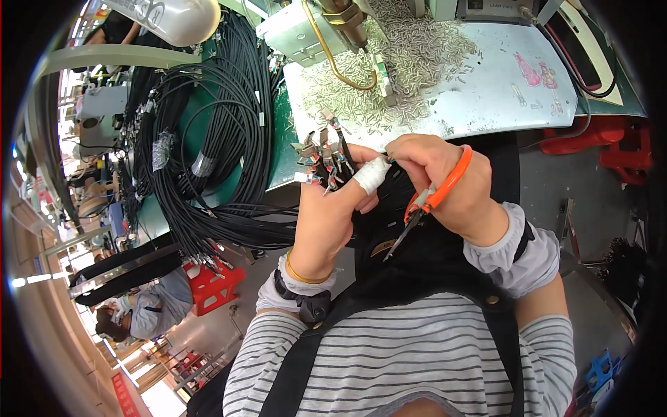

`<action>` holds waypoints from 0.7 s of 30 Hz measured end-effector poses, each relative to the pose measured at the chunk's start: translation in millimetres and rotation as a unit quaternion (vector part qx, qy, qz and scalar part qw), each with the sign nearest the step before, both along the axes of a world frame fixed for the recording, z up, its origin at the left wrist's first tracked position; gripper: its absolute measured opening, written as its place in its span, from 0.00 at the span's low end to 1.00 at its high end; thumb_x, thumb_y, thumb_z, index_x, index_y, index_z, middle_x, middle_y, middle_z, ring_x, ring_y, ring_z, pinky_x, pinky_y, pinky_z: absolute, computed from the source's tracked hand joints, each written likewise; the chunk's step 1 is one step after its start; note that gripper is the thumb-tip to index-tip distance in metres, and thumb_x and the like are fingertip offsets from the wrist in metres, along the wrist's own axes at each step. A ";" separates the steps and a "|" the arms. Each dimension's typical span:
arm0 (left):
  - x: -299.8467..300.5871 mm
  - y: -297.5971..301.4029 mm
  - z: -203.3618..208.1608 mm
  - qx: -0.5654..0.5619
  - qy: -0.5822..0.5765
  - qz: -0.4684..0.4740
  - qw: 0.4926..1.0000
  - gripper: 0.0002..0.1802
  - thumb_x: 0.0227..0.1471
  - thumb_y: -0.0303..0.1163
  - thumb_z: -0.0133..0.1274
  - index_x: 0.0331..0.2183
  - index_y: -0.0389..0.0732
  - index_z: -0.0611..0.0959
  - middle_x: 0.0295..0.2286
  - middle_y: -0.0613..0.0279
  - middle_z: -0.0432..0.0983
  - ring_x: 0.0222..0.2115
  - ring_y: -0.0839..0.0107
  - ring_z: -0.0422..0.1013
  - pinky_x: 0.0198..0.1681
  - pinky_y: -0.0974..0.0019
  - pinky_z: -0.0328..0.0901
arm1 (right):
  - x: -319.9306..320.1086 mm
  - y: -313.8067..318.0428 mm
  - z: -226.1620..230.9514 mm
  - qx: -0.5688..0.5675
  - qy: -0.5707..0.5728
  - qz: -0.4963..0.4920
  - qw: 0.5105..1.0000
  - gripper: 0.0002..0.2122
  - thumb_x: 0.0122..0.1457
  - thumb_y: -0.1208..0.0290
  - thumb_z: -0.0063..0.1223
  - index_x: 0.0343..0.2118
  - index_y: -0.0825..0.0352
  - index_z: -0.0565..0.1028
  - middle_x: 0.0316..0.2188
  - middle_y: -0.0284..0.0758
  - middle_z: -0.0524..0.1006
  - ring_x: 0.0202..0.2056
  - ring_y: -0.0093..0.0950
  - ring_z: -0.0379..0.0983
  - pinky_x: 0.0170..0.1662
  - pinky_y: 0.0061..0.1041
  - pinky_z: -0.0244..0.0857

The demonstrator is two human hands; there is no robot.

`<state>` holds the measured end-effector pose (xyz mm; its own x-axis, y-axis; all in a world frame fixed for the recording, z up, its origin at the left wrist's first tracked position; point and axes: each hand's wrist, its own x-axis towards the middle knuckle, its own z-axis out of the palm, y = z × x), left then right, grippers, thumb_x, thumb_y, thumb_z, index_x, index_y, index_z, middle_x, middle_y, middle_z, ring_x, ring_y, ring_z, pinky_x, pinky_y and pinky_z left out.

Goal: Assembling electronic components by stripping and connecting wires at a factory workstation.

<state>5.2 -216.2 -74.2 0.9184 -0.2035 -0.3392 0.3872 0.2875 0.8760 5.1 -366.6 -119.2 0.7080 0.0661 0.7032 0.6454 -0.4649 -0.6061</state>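
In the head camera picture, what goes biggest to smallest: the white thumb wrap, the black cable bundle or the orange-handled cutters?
1. Black cable bundle
2. Orange-handled cutters, in the right hand
3. White thumb wrap, on the left hand

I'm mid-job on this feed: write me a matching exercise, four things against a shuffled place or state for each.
1. Hand tool
2. Small metal pieces
3. Cable coil
4. Left thumb

A. wrapped in white
B. in the right hand
C. over the green table
D. strewn on the white board

Pairs: 1-B; 2-D; 3-C; 4-A
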 end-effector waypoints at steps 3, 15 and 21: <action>-1.5 2.7 -0.5 0.001 0.000 0.001 1.000 0.06 0.42 0.20 0.52 0.29 0.33 0.75 0.21 0.68 0.68 0.16 0.83 0.59 0.17 0.79 0.52 | -4.6 -3.0 7.9 -0.001 0.064 -0.001 0.998 0.11 0.39 0.81 0.58 0.28 0.70 0.70 0.21 0.36 0.72 0.18 0.26 0.70 0.19 0.19 0.61; -3.1 -4.3 -3.9 0.156 -0.132 0.044 0.978 0.07 0.43 0.19 0.49 0.30 0.31 0.73 0.17 0.65 0.64 0.14 0.80 0.56 0.17 0.76 0.51 | -19.4 -7.1 22.2 -0.083 0.382 0.035 0.920 0.14 0.44 0.65 0.58 0.17 0.70 0.67 0.08 0.36 0.67 0.12 0.32 0.65 0.16 0.26 0.57; 31.1 -0.8 -9.5 0.080 -0.042 -0.002 0.996 0.05 0.45 0.21 0.48 0.30 0.34 0.73 0.16 0.69 0.61 0.13 0.82 0.53 0.16 0.77 0.50 | -13.0 -15.0 14.3 0.137 0.471 0.053 0.870 0.12 0.49 0.69 0.53 0.19 0.71 0.66 0.09 0.30 0.66 0.11 0.22 0.62 0.16 0.22 0.53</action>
